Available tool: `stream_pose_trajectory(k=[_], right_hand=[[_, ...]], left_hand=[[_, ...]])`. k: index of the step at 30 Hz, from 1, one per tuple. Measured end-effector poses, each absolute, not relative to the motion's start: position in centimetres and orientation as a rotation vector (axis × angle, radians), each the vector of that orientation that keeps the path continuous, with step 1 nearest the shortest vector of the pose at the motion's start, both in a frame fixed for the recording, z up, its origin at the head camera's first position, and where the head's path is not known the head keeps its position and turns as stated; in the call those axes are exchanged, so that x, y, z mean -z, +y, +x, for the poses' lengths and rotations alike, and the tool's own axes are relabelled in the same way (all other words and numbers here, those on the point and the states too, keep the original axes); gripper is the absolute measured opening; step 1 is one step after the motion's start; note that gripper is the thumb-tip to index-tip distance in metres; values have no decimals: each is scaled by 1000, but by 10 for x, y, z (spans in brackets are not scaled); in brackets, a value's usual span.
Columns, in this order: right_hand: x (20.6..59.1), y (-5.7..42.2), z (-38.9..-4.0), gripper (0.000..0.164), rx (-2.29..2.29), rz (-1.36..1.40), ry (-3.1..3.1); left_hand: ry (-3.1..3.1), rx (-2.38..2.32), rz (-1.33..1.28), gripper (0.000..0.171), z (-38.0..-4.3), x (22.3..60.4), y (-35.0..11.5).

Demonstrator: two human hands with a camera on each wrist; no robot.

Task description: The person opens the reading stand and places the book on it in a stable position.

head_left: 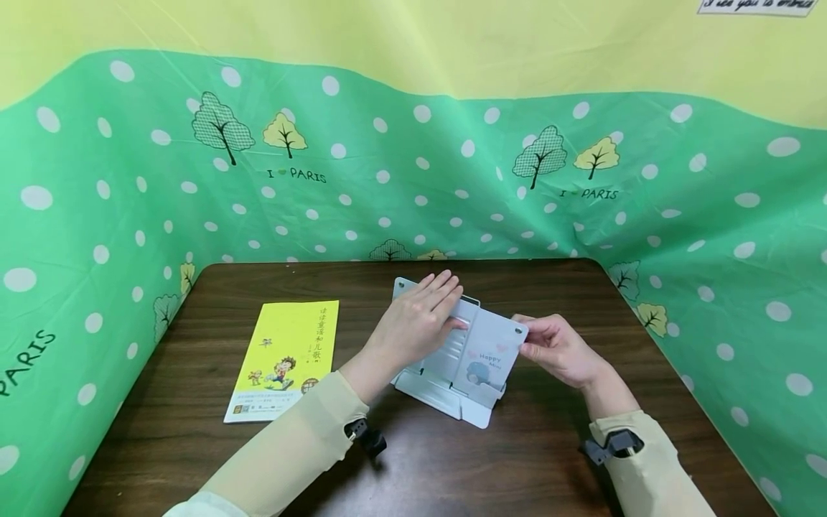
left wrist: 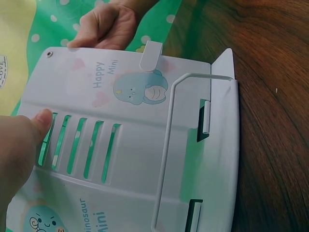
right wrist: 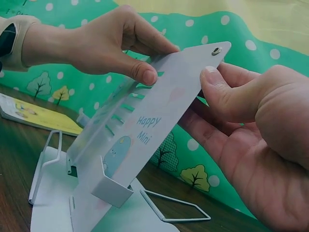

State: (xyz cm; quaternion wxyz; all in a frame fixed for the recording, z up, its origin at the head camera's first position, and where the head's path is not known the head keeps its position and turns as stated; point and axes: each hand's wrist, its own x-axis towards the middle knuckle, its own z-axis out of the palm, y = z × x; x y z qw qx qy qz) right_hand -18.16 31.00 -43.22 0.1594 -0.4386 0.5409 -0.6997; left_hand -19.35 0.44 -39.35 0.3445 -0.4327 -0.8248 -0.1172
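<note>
At the far left of my head view, green cloth [head_left: 35, 197] with white dots hangs beside the dark wood-grain table [head_left: 161, 459]; it runs on behind, printed with trees, under a yellow band. Next I see a yellow children's book [head_left: 291, 337] lying flat and closed, with a Chinese title down the cover and a cartoon child below. To its right a beige sleeve [head_left: 291, 445] with a black wrist camera [head_left: 367, 436] reaches in, and the left hand [head_left: 420, 316] has its fingers fairly straight at the top edge of a white book stand [head_left: 491, 345], thumb apart on the front by the slots, so the edge sits between them. I have that stand at mid-table, right of the book, its slotted panel tilted back and its ledge low at the front. "Happy Mini" and a blue dinosaur mark its right panel; from the left wrist I also make out a bent wire bar [left wrist: 169, 145] and a small white clip [left wrist: 151, 56]. Rightmost, the right hand [head_left: 562, 352] pinches the stand's upper right corner, thumb in front, other fingers behind
</note>
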Motion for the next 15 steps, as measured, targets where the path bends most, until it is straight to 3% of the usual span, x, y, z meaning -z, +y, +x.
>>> stream_pose_trajectory(k=[15], right_hand=[[428,298,-172,39,1990,-1287,1713]], left_hand=[[-2110,286,-1151,53,-196,395,-2]])
